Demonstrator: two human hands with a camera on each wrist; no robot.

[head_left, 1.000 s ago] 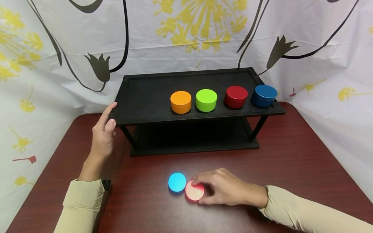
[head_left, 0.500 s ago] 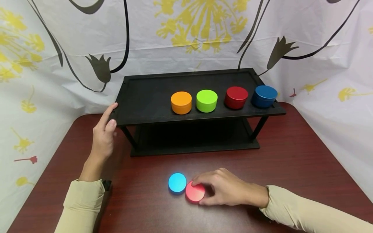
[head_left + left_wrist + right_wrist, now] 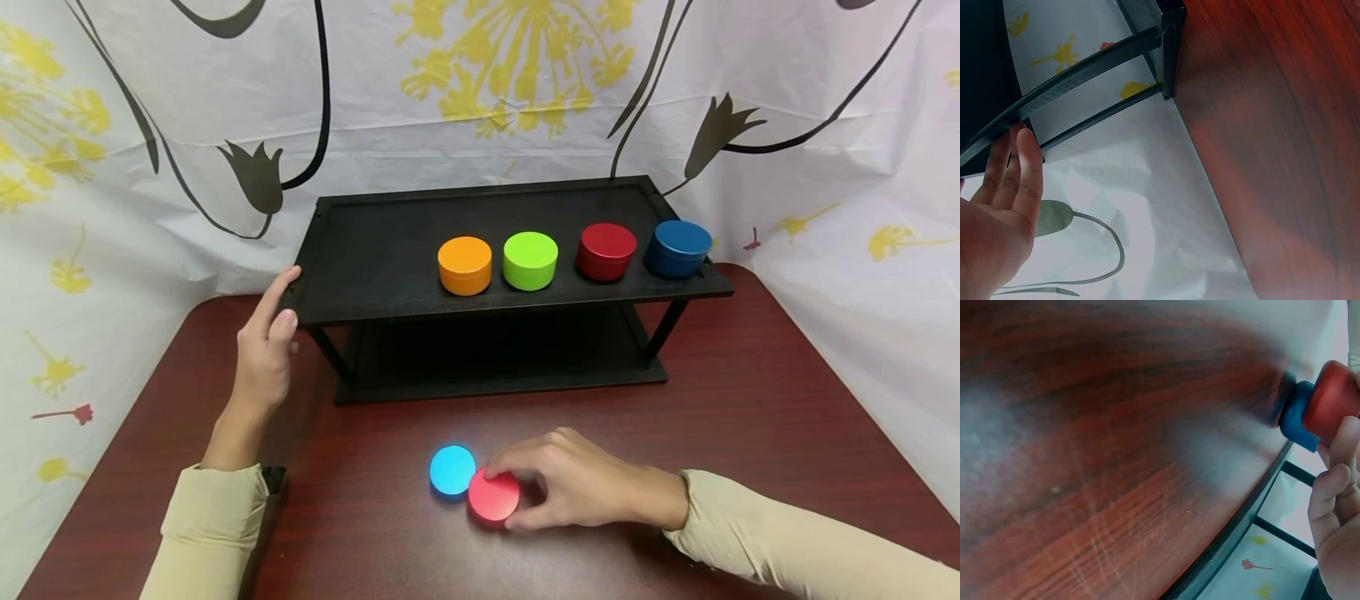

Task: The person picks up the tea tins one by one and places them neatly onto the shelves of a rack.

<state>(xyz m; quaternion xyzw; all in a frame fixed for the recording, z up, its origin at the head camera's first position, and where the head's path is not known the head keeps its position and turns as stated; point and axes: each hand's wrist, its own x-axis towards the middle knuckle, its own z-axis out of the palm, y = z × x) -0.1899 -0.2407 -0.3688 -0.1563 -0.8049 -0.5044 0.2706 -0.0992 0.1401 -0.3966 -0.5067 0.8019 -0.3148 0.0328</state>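
Thumb and fingers of my right hand (image 3: pixel 573 479) grip a round red tin (image 3: pixel 491 498) on the table, by its side. Right against it on the left stands a round light-blue tin (image 3: pixel 452 472). In the right wrist view the red tin (image 3: pixel 1334 403) overlaps the blue tin (image 3: pixel 1297 415). My left hand (image 3: pixel 262 362) holds the left end of a black two-level shelf (image 3: pixel 375 250), index finger on the top edge and thumb near the front corner. The left wrist view shows several long fingers (image 3: pixel 1027 169) at the shelf's side rail (image 3: pixel 1085 72).
Along the front of the shelf's top stand an orange tin (image 3: pixel 465 267), a lime-green tin (image 3: pixel 530 262), a dark-red tin (image 3: pixel 606 252) and a dark-blue tin (image 3: pixel 678 248). A patterned white cloth (image 3: pixel 450 150) hangs behind the dark wooden table (image 3: pixel 375 517).
The red tin has shifted slightly left with my right hand, and the light-blue tin beside it has shifted left a little too. My left hand stays at the shelf.
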